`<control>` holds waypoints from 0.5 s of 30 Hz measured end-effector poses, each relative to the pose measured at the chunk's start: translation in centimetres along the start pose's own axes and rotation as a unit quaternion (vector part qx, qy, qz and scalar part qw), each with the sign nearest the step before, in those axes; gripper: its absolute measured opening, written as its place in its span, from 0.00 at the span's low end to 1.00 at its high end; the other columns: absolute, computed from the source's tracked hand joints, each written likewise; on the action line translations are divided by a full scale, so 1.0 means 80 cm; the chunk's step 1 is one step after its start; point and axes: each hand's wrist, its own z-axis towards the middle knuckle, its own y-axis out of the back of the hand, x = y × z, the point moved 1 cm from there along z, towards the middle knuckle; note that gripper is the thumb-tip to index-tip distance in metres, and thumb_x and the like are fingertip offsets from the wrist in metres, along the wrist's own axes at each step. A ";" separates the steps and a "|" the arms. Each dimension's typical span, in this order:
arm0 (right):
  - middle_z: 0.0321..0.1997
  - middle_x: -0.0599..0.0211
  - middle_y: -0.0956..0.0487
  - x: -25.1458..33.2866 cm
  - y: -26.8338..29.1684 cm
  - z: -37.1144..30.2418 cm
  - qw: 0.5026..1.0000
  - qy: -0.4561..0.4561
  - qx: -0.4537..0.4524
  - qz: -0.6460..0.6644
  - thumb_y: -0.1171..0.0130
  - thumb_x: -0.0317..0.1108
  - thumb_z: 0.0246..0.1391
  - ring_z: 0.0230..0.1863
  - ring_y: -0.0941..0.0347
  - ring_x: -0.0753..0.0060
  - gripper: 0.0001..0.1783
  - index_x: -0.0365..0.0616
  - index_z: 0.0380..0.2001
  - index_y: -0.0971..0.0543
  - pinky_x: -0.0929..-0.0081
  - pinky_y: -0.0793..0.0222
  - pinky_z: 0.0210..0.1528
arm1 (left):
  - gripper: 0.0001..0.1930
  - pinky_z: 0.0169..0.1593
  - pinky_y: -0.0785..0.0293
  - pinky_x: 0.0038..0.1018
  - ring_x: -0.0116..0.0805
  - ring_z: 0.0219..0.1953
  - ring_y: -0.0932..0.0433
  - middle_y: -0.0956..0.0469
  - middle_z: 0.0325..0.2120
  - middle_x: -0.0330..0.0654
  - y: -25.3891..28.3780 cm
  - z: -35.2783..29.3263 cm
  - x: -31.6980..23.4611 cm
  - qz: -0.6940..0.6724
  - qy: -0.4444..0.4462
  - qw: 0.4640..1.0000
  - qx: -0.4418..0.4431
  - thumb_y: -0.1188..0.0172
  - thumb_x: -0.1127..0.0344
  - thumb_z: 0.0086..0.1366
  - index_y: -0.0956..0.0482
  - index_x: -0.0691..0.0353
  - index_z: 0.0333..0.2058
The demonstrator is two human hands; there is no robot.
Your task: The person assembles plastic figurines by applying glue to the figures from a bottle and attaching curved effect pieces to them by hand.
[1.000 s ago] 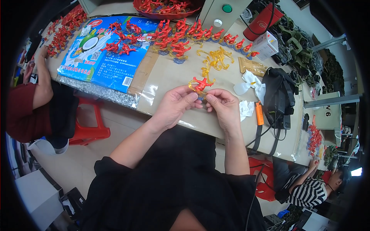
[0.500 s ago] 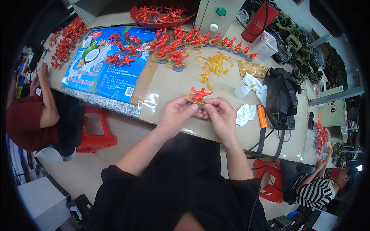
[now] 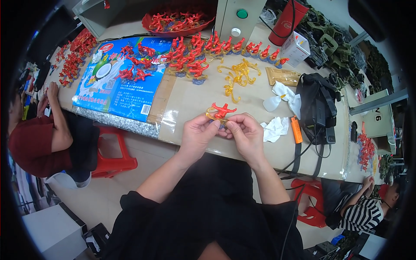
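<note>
- Work in hand: a small red figure (image 3: 222,110) is held low, above the near edge of the table (image 3: 186,97).
- Left hand (image 3: 197,135): thumb and fingers closed in a narrow pinch at the figure's lower left, where a yellow curl (image 3: 209,113) shows.
- Right hand (image 3: 247,135): likewise pinched, at the lower right; the exact contact is hidden by the fingers.
- Step, as judged: seating or adjusting the yellow curl around the figure's base.
- Next move, as judged: calls for light, even thumb pressure, the figure kept upright between both hands.
- Surroundings: loose yellow curls (image 3: 240,73) beyond the hands; finished-looking red figures (image 3: 190,56) farther back; a white bottle (image 3: 271,103) to the right.
</note>
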 end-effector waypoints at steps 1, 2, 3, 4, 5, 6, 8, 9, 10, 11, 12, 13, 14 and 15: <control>0.28 0.69 0.29 0.000 0.000 0.000 1.000 0.002 0.001 -0.002 0.46 0.24 0.49 0.24 0.30 0.84 0.04 0.33 0.28 0.27 0.87 0.31 0.27 | 0.10 0.39 0.26 0.20 0.24 0.32 0.25 0.26 0.33 0.42 0.000 0.000 0.000 0.002 -0.008 1.000 -0.002 0.51 0.75 0.60 0.29 0.71 0.40; 0.28 0.69 0.29 0.000 0.000 0.000 1.000 0.002 0.001 -0.002 0.46 0.24 0.49 0.24 0.30 0.84 0.04 0.33 0.28 0.27 0.87 0.31 0.27 | 0.10 0.38 0.26 0.20 0.24 0.32 0.25 0.26 0.33 0.42 -0.001 0.000 0.001 0.003 -0.015 1.000 -0.004 0.51 0.75 0.60 0.29 0.71 0.40; 0.28 0.69 0.29 -0.001 -0.001 0.000 1.000 -0.004 0.002 0.001 0.46 0.24 0.49 0.24 0.30 0.84 0.04 0.33 0.28 0.27 0.87 0.31 0.27 | 0.10 0.38 0.26 0.20 0.24 0.32 0.25 0.26 0.33 0.42 -0.001 0.000 0.002 0.004 -0.015 1.000 -0.004 0.51 0.75 0.60 0.29 0.71 0.40; 0.28 0.69 0.29 -0.001 -0.001 0.000 1.000 -0.009 0.003 0.004 0.46 0.25 0.49 0.25 0.30 0.83 0.04 0.33 0.28 0.27 0.86 0.31 0.27 | 0.10 0.38 0.26 0.20 0.24 0.32 0.25 0.27 0.33 0.42 -0.001 0.000 0.002 0.004 -0.021 1.000 -0.006 0.51 0.75 0.60 0.29 0.71 0.40; 0.28 0.69 0.29 -0.001 -0.001 0.000 1.000 -0.009 0.003 0.005 0.46 0.25 0.49 0.25 0.30 0.83 0.04 0.33 0.28 0.27 0.86 0.31 0.27 | 0.09 0.38 0.26 0.19 0.24 0.31 0.25 0.27 0.33 0.42 0.000 0.000 0.003 0.005 -0.026 1.000 -0.008 0.51 0.76 0.59 0.28 0.71 0.39; 0.28 0.69 0.29 -0.001 -0.001 -0.001 1.000 -0.012 0.007 0.005 0.46 0.25 0.49 0.25 0.30 0.83 0.04 0.33 0.28 0.27 0.86 0.31 0.27 | 0.09 0.38 0.26 0.19 0.24 0.31 0.25 0.27 0.33 0.42 0.000 -0.001 0.004 0.005 -0.026 1.000 -0.008 0.51 0.76 0.59 0.28 0.71 0.39; 0.28 0.69 0.29 0.000 -0.001 -0.002 1.000 -0.014 0.010 0.005 0.46 0.25 0.49 0.25 0.29 0.83 0.04 0.33 0.28 0.27 0.86 0.31 0.27 | 0.09 0.37 0.26 0.19 0.24 0.31 0.25 0.28 0.33 0.41 0.000 -0.002 0.005 0.024 -0.035 0.999 -0.025 0.50 0.76 0.59 0.28 0.72 0.38; 0.29 0.68 0.30 0.001 -0.002 -0.002 1.000 -0.014 0.015 0.005 0.46 0.25 0.49 0.26 0.29 0.82 0.04 0.33 0.28 0.27 0.86 0.31 0.27 | 0.09 0.37 0.26 0.19 0.24 0.31 0.25 0.28 0.33 0.41 -0.001 -0.003 0.004 0.024 -0.035 0.999 -0.024 0.50 0.76 0.59 0.28 0.72 0.38; 0.29 0.68 0.30 0.002 -0.002 -0.003 1.000 -0.013 0.020 0.005 0.46 0.25 0.49 0.26 0.29 0.82 0.04 0.34 0.29 0.27 0.86 0.31 0.28 | 0.09 0.37 0.25 0.20 0.25 0.30 0.25 0.29 0.32 0.41 -0.002 -0.004 0.003 0.037 -0.043 0.998 -0.028 0.50 0.76 0.59 0.28 0.72 0.38; 0.29 0.68 0.30 0.004 -0.003 -0.004 1.000 -0.013 0.020 0.006 0.46 0.25 0.49 0.26 0.29 0.82 0.04 0.34 0.29 0.27 0.86 0.31 0.28 | 0.08 0.37 0.25 0.20 0.25 0.30 0.26 0.29 0.32 0.40 -0.002 -0.004 0.001 0.049 -0.050 0.997 -0.031 0.50 0.76 0.59 0.28 0.72 0.38; 0.29 0.68 0.30 0.006 -0.003 -0.004 1.000 -0.002 0.020 0.000 0.46 0.24 0.49 0.27 0.28 0.81 0.04 0.34 0.28 0.27 0.86 0.30 0.28 | 0.08 0.37 0.25 0.20 0.25 0.30 0.26 0.29 0.32 0.40 -0.002 -0.004 0.002 0.050 -0.050 0.997 -0.030 0.50 0.76 0.59 0.28 0.72 0.38; 0.29 0.68 0.30 0.007 -0.003 -0.005 1.000 0.009 0.020 -0.006 0.46 0.24 0.49 0.27 0.28 0.81 0.04 0.34 0.28 0.27 0.86 0.30 0.28 | 0.09 0.37 0.25 0.20 0.25 0.30 0.26 0.30 0.33 0.40 -0.002 -0.004 0.002 0.050 -0.050 0.997 -0.025 0.50 0.77 0.59 0.28 0.72 0.38; 0.29 0.68 0.30 0.008 -0.003 -0.004 1.000 0.009 0.019 -0.005 0.46 0.24 0.49 0.27 0.28 0.81 0.04 0.34 0.28 0.27 0.86 0.30 0.28 | 0.09 0.37 0.25 0.21 0.25 0.31 0.26 0.31 0.33 0.40 -0.003 -0.004 0.002 0.051 -0.049 0.997 -0.020 0.50 0.77 0.59 0.28 0.72 0.38; 0.29 0.68 0.30 0.008 -0.002 -0.003 1.000 0.014 0.019 -0.013 0.46 0.24 0.48 0.27 0.28 0.81 0.04 0.34 0.29 0.27 0.86 0.30 0.28 | 0.09 0.37 0.25 0.21 0.25 0.31 0.26 0.31 0.33 0.40 -0.004 -0.004 0.001 0.052 -0.048 0.997 -0.018 0.50 0.77 0.59 0.28 0.72 0.38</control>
